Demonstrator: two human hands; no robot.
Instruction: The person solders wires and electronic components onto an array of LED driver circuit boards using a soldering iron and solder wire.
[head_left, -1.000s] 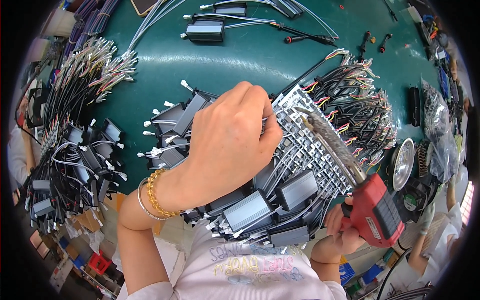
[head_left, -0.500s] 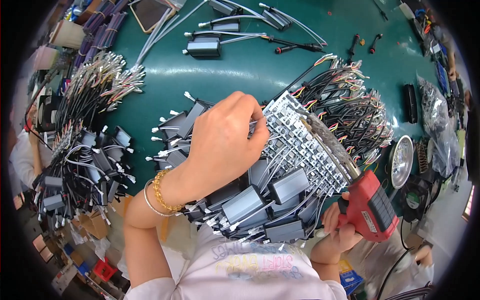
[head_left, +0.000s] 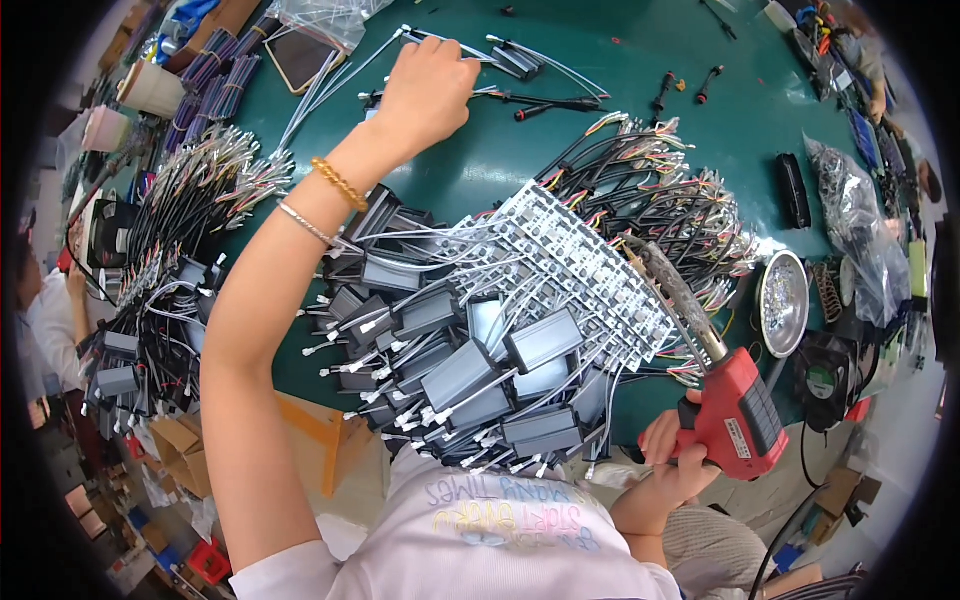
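My left hand [head_left: 430, 92] reaches to the far side of the table, over the grey metal boxes with pale wires [head_left: 515, 60]. Its fingers curl downward, and whatever is in them is hidden beneath the hand. In my right hand [head_left: 680, 462], at the near right, is the grip of a red soldering gun [head_left: 738, 415]. The gun's dark, crusted barrel points away and left, beside the white circuit board panel [head_left: 590, 270]. Pale wires run from this panel to a crowd of grey boxes [head_left: 465, 375] at the near edge.
Black cables with bared coloured ends [head_left: 690, 215] lie behind the panel. Another cable bundle [head_left: 200, 190] hangs at the left. A metal dish [head_left: 783, 303], a small fan [head_left: 828, 375] and a clear plastic bag [head_left: 855, 220] are at the right. A co-worker's arm [head_left: 75, 310] shows far left.
My left hand has left the panel and moved away to the boxes at the far side. The soldering gun stays in my right hand, almost still. The whole view has shifted slightly.
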